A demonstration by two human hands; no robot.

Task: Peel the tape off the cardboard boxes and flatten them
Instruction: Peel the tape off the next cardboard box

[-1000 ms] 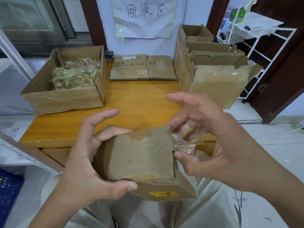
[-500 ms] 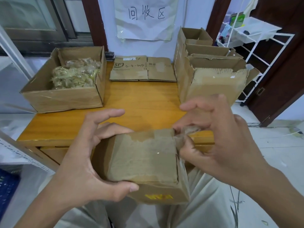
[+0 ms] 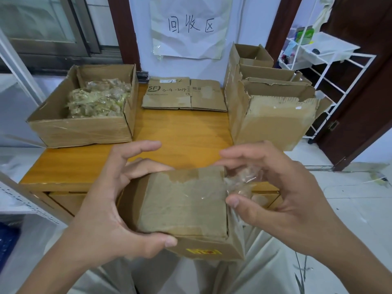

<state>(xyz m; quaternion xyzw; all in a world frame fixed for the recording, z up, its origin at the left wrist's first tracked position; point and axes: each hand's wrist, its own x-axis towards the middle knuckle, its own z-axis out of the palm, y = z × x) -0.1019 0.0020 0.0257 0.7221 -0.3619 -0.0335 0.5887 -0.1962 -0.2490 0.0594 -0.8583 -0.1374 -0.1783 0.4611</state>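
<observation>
I hold a small brown cardboard box (image 3: 184,204) in front of me, just before the table's near edge. My left hand (image 3: 110,211) grips its left side, thumb on the front lower edge above a yellow mark. At the box's right edge, my right hand (image 3: 275,194) pinches a crumpled strip of clear tape (image 3: 241,181) between thumb and fingers. The strip is still stuck to the box's right edge. A patch of tape remains across the box top near its far edge.
On the wooden table (image 3: 180,132) an open box full of peeled tape wads (image 3: 95,98) sits at left. Flattened cardboard (image 3: 184,94) lies at the back centre. Several open boxes (image 3: 271,111) stand at right. A white wire rack (image 3: 331,66) is beyond them.
My right hand closed in on the box's right edge, then drew the crumpled tape a little up and to the right. The left hand kept its grip on the box.
</observation>
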